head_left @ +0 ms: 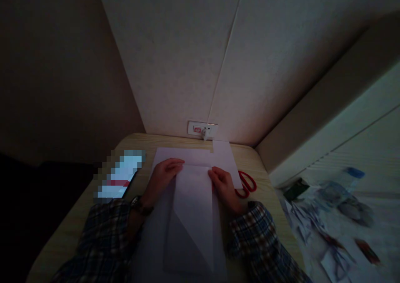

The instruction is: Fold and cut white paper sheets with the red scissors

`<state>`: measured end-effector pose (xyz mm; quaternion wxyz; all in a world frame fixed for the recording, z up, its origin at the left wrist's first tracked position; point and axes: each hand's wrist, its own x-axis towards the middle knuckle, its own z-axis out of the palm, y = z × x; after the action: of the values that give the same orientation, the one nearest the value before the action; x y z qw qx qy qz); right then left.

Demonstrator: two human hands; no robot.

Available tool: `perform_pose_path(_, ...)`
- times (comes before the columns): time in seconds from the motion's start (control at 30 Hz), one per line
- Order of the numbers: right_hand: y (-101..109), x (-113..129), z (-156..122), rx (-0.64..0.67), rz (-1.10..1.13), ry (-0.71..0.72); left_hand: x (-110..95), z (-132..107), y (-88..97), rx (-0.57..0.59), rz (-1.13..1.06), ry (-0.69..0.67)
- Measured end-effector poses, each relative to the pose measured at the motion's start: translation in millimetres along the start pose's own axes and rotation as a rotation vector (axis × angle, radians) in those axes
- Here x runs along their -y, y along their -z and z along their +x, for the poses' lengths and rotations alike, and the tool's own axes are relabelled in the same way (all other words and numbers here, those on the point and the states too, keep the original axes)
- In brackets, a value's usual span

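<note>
A white sheet of paper lies partly folded on a light wooden table. My left hand rests on its upper left, fingers flat and pointing right along the fold's top edge. My right hand presses on the upper right corner of the folded part, fingers curled down onto the paper. Both arms wear plaid sleeves; a watch is on the left wrist. More white paper lies underneath, toward the wall.
Red-handled scissors lie just right of my right hand. A lit, blurred-out screen sits at the left. A wall socket is behind the table. Paper scraps and a plastic bottle lie on the surface at the right.
</note>
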<state>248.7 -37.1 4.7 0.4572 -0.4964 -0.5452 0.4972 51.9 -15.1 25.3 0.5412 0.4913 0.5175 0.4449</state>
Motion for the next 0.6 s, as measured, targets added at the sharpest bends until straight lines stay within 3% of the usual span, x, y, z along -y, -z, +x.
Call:
perform_pose_path(0.1,-1.0,1.1,-0.5,-0.002,0.004,-0.001,-0.8,-2.2,-1.4,0.104,0.032,0.040)
perform_pose_path(0.23,-0.9,-0.1,-1.5,-0.012,0.032,-0.007,1.4,-3.8,-2.2,0.044,0.109,0.037)
perform_pose_path(0.43,1.6,-4.3,-0.4,-0.136,0.067,0.010,3.2,-3.1,-3.7,0.140,-0.060,0.102)
perform_pose_path(0.6,-0.2,-3.1,-1.4,-0.164,0.063,0.038,6.6,-0.6,-4.1,0.068,0.124,-0.012)
